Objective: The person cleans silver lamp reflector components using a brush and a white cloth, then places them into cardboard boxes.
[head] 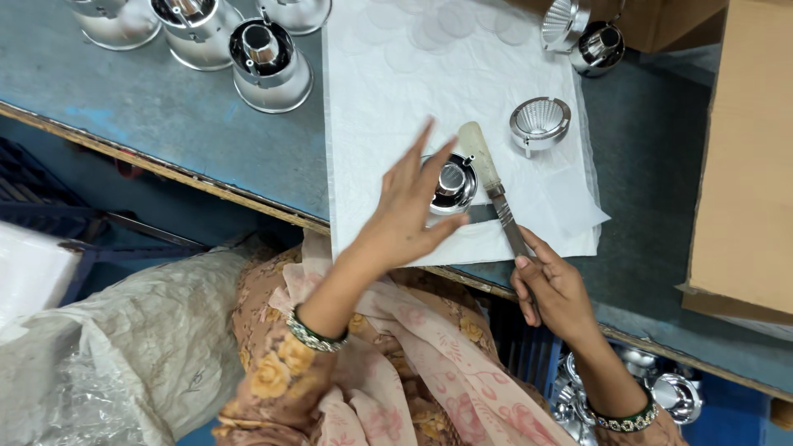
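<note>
Grey-blue workbench (pixel 165 124) fills view, wooden edge toward person. Cardboard box (pixel 743 165) at right edge. White paper sheet (pixel 388 99) spread mid-bench. Three shiny metal cones (pixel 268 62) grouped at top left, off sheet. Left hand (pixel 409 206) open, fingers spread, hovering over small chrome cup (pixel 450 183) on sheet, possibly touching its rim; contact unclear. Right hand (pixel 549 285) closed on blade end of knife (pixel 496 194), pale handle pointing away, lying just beside cup. Ribbed reflector (pixel 539 122) sits apart, upper right on sheet.
</note>
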